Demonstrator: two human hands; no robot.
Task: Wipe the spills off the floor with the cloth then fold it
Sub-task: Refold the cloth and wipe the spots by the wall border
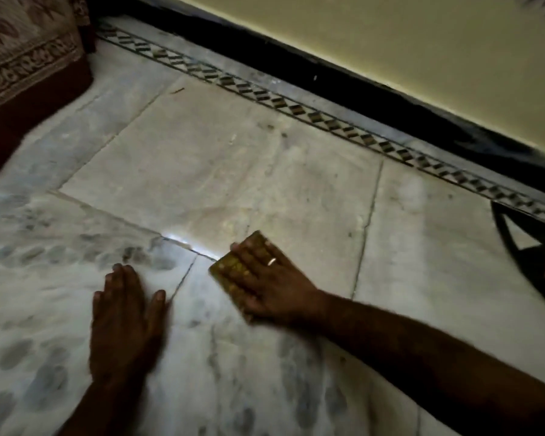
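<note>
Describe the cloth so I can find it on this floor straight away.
Start at the marble floor, near the bright glint on the tile joint. Just right of it the right hand lies flat on a small folded yellow cloth. It is the only yellow thing; the left hand rests on bare tile.

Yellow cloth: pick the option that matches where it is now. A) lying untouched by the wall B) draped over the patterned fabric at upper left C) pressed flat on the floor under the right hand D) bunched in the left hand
C: the right hand lies spread over the yellow cloth on the marble floor, while the left hand rests bare on the floor.
</note>
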